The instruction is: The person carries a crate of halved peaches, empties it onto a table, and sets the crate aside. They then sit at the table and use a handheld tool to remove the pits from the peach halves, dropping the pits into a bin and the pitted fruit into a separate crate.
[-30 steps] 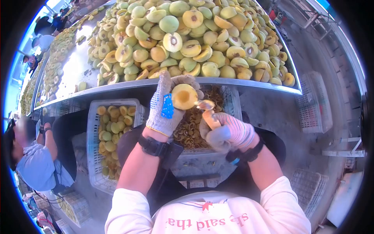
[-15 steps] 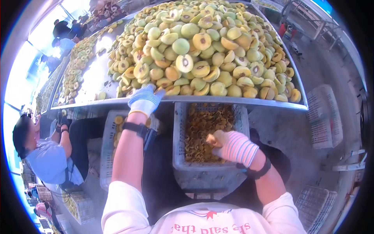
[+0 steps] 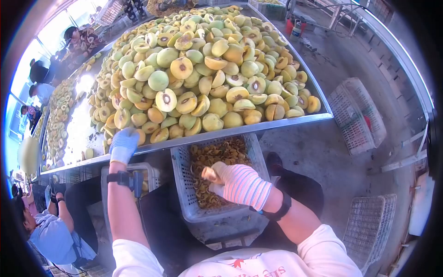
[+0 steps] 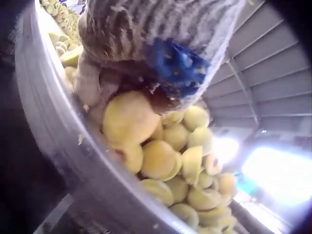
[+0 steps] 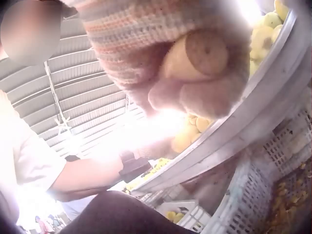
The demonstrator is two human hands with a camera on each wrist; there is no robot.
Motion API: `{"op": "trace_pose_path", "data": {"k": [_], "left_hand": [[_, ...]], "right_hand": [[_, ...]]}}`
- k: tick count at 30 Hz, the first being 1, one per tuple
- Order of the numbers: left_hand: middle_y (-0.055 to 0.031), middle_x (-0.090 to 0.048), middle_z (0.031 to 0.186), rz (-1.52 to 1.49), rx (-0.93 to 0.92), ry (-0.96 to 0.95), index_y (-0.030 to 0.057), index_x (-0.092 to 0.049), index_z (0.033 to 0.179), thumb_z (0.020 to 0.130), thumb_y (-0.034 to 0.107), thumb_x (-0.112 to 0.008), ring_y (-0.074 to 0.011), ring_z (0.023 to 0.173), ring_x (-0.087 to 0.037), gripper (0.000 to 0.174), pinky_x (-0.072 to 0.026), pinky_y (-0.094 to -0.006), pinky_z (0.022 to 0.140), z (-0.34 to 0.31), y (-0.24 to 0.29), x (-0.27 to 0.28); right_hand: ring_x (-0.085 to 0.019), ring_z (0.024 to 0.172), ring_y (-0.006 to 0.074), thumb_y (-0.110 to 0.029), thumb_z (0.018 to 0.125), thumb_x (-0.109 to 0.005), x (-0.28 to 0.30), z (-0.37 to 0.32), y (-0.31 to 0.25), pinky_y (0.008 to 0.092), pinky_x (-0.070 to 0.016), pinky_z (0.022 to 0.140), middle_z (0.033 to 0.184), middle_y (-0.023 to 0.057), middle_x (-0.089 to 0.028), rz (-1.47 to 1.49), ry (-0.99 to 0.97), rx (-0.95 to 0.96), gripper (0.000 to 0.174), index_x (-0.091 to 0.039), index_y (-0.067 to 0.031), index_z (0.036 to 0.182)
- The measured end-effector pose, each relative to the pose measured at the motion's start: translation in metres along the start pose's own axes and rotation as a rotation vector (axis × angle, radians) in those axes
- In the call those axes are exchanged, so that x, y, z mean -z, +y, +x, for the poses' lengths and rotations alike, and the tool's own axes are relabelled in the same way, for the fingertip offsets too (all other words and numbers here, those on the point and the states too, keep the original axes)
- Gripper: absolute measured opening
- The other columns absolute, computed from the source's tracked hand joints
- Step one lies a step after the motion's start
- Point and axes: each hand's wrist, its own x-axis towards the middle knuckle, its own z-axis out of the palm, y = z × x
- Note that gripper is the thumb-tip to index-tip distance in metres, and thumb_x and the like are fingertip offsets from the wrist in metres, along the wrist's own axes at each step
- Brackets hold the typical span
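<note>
Fruit halves (image 3: 203, 69) lie heaped on the table (image 3: 281, 124), before the wearer, with more spread along its left part. Below the near edge, in front of the wearer's lap, stands the scrap crate (image 3: 221, 214), scraps (image 3: 198, 157) in it. Left of that is the fruit crate (image 3: 107, 207), and farther left sits another person (image 3: 53, 235). Right of the table's near corner, on the floor (image 3: 300, 159), stands the far crate (image 3: 353, 115); the near crate (image 3: 369, 226) lies closer, at the wearer's right.

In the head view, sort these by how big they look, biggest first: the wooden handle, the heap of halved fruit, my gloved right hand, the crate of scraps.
1. Heap of halved fruit
2. Crate of scraps
3. Gloved right hand
4. Wooden handle
</note>
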Motion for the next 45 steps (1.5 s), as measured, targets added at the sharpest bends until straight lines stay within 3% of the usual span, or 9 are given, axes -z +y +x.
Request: {"op": "trace_pose_path", "data": {"k": [4, 9, 11, 13, 17, 20, 24, 28, 45], "left_hand": [[-0.0156, -0.069, 0.105, -0.540, -0.323, 0.166, -0.0019, -0.063, 0.119, 0.092, 0.005, -0.058, -0.0215, 0.092, -0.067, 0.029, -0.0518, -0.0301, 0.083, -0.056, 0.030, 0.010], [-0.0157, -0.068, 0.109, -0.324, -0.999, 0.240, 0.0039, -0.068, 0.107, 0.078, 0.008, -0.075, -0.0325, 0.098, -0.068, 0.030, -0.0549, -0.0362, 0.086, -0.145, 0.135, -0.006], [-0.0170, -0.062, 0.123, -0.458, -0.960, 0.159, 0.0010, -0.063, 0.118, 0.084, 0.011, -0.071, -0.0311, 0.112, -0.061, 0.037, -0.0469, -0.0389, 0.100, -0.146, 0.128, -0.022], [-0.0155, -0.059, 0.129, -1.413, -0.459, -0.037, -0.0010, -0.053, 0.130, 0.092, 0.019, -0.064, -0.0272, 0.118, -0.058, 0.044, -0.0423, -0.0384, 0.105, -0.154, 0.140, -0.028], [-0.0129, -0.060, 0.124, -1.719, -0.137, -0.560, -0.0028, -0.046, 0.136, 0.101, 0.034, -0.050, -0.0213, 0.113, -0.057, 0.051, -0.0435, -0.0347, 0.101, -0.144, 0.139, -0.032], [-0.0133, -0.063, 0.113, -1.604, -0.023, -0.347, -0.0013, -0.059, 0.117, 0.100, 0.040, -0.051, -0.0247, 0.104, -0.061, 0.046, -0.0486, -0.0370, 0.093, -0.140, 0.140, -0.058], [-0.0117, -0.065, 0.092, -2.127, 0.325, -0.450, -0.0006, -0.061, 0.108, 0.101, 0.037, -0.051, -0.0230, 0.089, -0.065, 0.040, -0.0542, -0.0363, 0.080, -0.123, 0.139, -0.057], [-0.0135, -0.066, 0.094, -1.936, 0.230, -0.426, -0.0019, -0.063, 0.106, 0.102, 0.042, -0.046, -0.0245, 0.081, -0.067, 0.047, -0.0571, -0.0377, 0.076, -0.127, 0.130, -0.057], [-0.0144, -0.069, 0.094, -0.809, -0.488, 0.001, -0.0061, -0.063, 0.107, 0.103, 0.043, -0.042, -0.0246, 0.083, -0.068, 0.054, -0.0570, -0.0355, 0.073, -0.133, 0.118, -0.051]], "right_hand": [[-0.067, 0.089, 0.0283, -0.033, 0.085, -0.074, 0.005, 0.000, -0.014, 0.0384, -0.0496, 0.078, 0.090, 0.0162, -0.066, 0.597, 0.227, -0.099, 0.041, -0.058, -0.0006, 0.103], [-0.053, 0.042, 0.0098, -0.029, 0.086, -0.071, 0.008, 0.011, -0.022, 0.0218, -0.0407, 0.034, 0.074, 0.0056, -0.062, 1.405, 0.085, -0.098, 0.041, -0.053, -0.0051, 0.115], [-0.053, 0.043, 0.0103, -0.027, 0.087, -0.070, 0.004, 0.017, -0.014, 0.0222, -0.0409, 0.036, 0.075, 0.0051, -0.062, 1.450, 0.114, -0.038, 0.039, -0.054, -0.0050, 0.114], [-0.055, 0.047, 0.0101, -0.023, 0.085, -0.072, 0.011, 0.011, -0.020, 0.0211, -0.0423, 0.042, 0.079, 0.0043, -0.063, 1.342, 0.100, -0.057, 0.044, -0.053, -0.0043, 0.120], [-0.061, 0.061, 0.0173, -0.019, 0.083, -0.074, -0.008, 0.023, -0.017, 0.0276, -0.0477, 0.054, 0.086, 0.0088, -0.065, 0.903, 0.332, 0.063, 0.046, -0.055, -0.0043, 0.122], [-0.067, 0.073, 0.0364, -0.023, 0.080, -0.078, -0.022, 0.030, -0.004, 0.0427, -0.0526, 0.065, 0.089, 0.0186, -0.067, 0.357, 0.636, 0.214, 0.045, -0.056, -0.0033, 0.115], [-0.063, 0.078, 0.0447, -0.027, 0.081, -0.077, -0.013, 0.017, -0.017, 0.0469, -0.0515, 0.063, 0.079, 0.0216, -0.064, 0.189, 0.509, 0.148, 0.038, -0.053, -0.0034, 0.099], [-0.063, 0.079, 0.0449, -0.033, 0.085, -0.070, -0.017, 0.012, -0.017, 0.0481, -0.0510, 0.065, 0.080, 0.0247, -0.064, 0.098, 0.176, -0.005, 0.041, -0.053, -0.0005, 0.103], [-0.066, 0.084, 0.0407, -0.025, 0.083, -0.069, -0.031, 0.024, -0.022, 0.0431, -0.0536, 0.074, 0.088, 0.0208, -0.068, 0.079, -0.014, -0.127, 0.040, -0.056, -0.0005, 0.112]]}}
